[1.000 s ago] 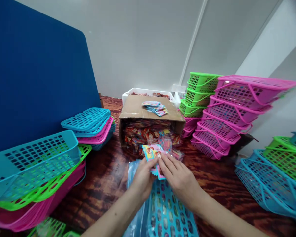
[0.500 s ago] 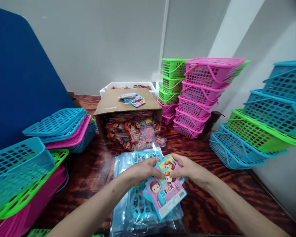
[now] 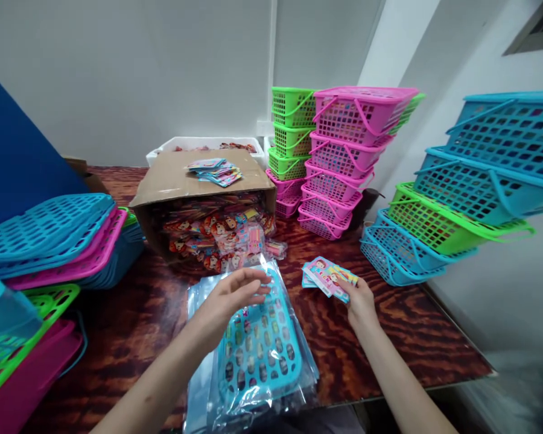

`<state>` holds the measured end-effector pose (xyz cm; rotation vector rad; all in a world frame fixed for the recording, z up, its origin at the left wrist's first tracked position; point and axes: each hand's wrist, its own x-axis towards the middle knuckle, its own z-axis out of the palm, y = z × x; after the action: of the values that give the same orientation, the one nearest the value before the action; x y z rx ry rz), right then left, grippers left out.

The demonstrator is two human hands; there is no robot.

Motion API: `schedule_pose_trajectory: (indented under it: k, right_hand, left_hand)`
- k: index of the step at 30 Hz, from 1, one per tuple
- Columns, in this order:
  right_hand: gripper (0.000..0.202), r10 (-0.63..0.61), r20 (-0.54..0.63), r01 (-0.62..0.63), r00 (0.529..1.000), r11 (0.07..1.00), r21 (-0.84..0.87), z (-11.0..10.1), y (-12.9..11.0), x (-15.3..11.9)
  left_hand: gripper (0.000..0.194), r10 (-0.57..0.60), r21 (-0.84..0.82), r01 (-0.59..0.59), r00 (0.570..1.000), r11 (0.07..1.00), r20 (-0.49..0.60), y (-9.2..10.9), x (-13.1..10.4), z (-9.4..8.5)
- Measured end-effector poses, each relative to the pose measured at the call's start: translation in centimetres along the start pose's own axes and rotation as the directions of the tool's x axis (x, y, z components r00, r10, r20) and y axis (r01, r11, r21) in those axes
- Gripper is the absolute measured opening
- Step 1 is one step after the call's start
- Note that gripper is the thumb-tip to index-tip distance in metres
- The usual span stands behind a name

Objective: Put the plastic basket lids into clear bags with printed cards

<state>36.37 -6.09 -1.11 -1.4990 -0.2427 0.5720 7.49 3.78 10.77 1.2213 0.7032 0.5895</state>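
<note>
In my right hand (image 3: 361, 301) are several printed sticker packets (image 3: 326, 278), fanned out over the table to the right of the blue lidded basket. My left hand (image 3: 242, 292) hovers over the upper part of that blue basket lid (image 3: 262, 355), fingers apart and nothing in them. The lid lies face up, and colourful contents show through its oval holes. Clear plastic bags (image 3: 203, 367) lie under and around the basket.
Beyond stands an open cardboard box (image 3: 156, 187) of small packets, with more sticker packets (image 3: 217, 171) on top. Pink baskets (image 3: 339, 163) and blue baskets (image 3: 470, 187) rise in stacks at right. Blue lids (image 3: 49, 223) are piled at left. A white foam tray (image 3: 163, 147) is behind the box.
My right hand has carried the sticker packets off to the right, away from the blue basket. My left hand has let go of them and opened above the lid. The view has shifted right.
</note>
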Motion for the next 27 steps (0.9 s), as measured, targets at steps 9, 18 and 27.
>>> schedule_pose_trajectory:
  k: [9, 18, 27]
  right_hand:
    - [0.023, -0.107, 0.016, 0.087, 0.994, 0.712, -0.697, -1.7, 4.5, 0.8]
    - [0.063, -0.210, 0.215, 0.266, 0.954, 0.254, -0.930, -1.2, 3.2, 0.6]
    - [0.027, -0.088, 0.159, 0.178, 0.983, 0.274, -0.945, -1.8, 2.5, 4.1]
  left_hand:
    - [0.021, 0.277, 0.531, -0.157, 0.948, 0.833, -0.155, -2.5, -6.9, -3.6]
    - [0.040, 0.551, 0.824, -0.558, 0.657, -0.102, 0.514, -9.3, -13.8, -2.2]
    - [0.040, 0.599, 0.802, -0.583, 0.598, -0.131, 0.533, -11.3, -13.5, -2.0]
